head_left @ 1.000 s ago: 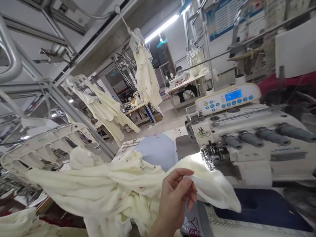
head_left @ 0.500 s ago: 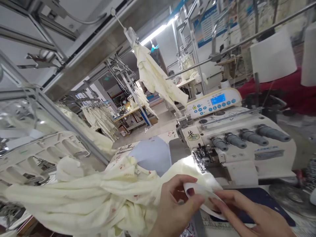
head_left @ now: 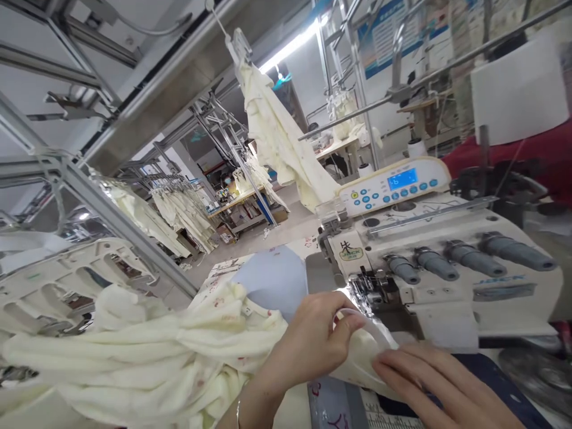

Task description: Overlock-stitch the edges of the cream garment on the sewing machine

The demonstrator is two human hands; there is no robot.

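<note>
Left hand (head_left: 313,336) pinched, thumb and fingers closed on the edge of cream fabric (head_left: 147,363), just in front of the presser foot (head_left: 370,286) of the sewing machine (head_left: 447,262). Right hand (head_left: 442,387) flat, fingers together, pressing the same cloth onto the machine bed. Rest of the fabric bunched leftward; hanging garment (head_left: 277,131) behind.

– What changed over that second?
– The right hand (head_left: 440,381) came into view from five o'clock and settled flat on the cream fabric (head_left: 179,351). The left hand (head_left: 315,339) moved toward one o'clock, carrying the pinched fabric edge up to the presser foot (head_left: 369,286) of the sewing machine (head_left: 447,268).
– And the loose flap?
– It got pressed down under the right hand.
</note>
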